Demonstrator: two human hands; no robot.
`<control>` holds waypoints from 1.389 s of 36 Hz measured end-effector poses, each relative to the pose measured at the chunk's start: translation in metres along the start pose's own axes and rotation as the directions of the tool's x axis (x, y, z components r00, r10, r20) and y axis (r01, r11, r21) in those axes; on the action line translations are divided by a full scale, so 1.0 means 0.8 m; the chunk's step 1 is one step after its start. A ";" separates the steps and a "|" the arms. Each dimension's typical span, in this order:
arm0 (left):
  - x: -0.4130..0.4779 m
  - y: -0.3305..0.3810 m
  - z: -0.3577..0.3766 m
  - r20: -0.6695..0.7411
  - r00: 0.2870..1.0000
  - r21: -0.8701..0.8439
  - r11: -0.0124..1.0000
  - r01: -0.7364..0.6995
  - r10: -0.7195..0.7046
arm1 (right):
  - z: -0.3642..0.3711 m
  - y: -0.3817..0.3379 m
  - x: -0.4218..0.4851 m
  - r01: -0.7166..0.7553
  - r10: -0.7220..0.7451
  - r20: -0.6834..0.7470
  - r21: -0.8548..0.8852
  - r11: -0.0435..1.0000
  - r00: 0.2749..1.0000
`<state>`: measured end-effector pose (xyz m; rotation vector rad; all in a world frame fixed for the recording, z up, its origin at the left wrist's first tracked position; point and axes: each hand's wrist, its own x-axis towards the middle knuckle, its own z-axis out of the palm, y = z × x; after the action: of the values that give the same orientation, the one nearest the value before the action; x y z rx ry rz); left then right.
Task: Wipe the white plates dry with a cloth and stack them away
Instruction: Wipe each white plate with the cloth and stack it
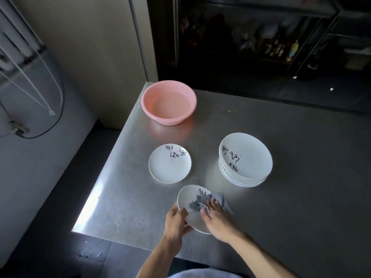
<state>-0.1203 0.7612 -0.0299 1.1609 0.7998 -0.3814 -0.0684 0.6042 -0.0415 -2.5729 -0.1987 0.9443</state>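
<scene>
Fingers [181,213] of your left hand [176,220] curl round left rim of white plate [187,198], hold it tilted over table [301,187], near front edge. Your right hand [216,218], fingers spread, presses grey cloth [198,202] onto plate. Single plate [169,167] lies flat behind. Plate stack [246,159] sits right. Pink bowl [168,102] sits at far corner.

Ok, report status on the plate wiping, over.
Left hand grips held plate by its rim. Right hand presses cloth onto it. Lone plate and stack sit aside. Nothing in the way.
</scene>
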 end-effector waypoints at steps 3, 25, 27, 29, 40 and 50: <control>-0.001 0.006 0.008 0.011 0.999 0.028 0.999 -0.041 0.041 | 0.004 -0.008 -0.023 0.140 -0.142 0.006 0.099 0.985 0.990; 0.008 -0.037 0.020 0.200 0.785 0.541 0.601 -0.588 0.587 | -0.061 -0.013 -0.024 0.113 0.444 -0.161 0.985 0.133 0.881; 0.014 -0.024 0.020 -0.021 0.930 0.324 0.882 -0.342 0.368 | -0.065 -0.001 -0.030 0.100 0.328 -0.117 0.993 0.069 0.937; 0.020 -0.011 0.013 -0.076 0.982 0.126 0.979 -0.163 0.173 | -0.066 0.007 -0.037 0.072 0.245 -0.064 0.997 -0.022 0.967; 0.015 -0.007 -0.018 0.109 0.994 -0.169 0.986 0.004 0.015 | -0.059 0.014 -0.017 0.036 0.515 -0.189 0.956 0.291 0.836; 0.016 -0.018 -0.011 0.009 1.000 -0.116 0.993 0.009 -0.008 | -0.025 -0.014 0.003 0.200 -0.012 -0.508 0.316 0.928 0.861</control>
<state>-0.1242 0.7658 -0.0501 1.0469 0.8097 -0.3425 -0.0535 0.6088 -0.0250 -2.3315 -0.0172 0.2153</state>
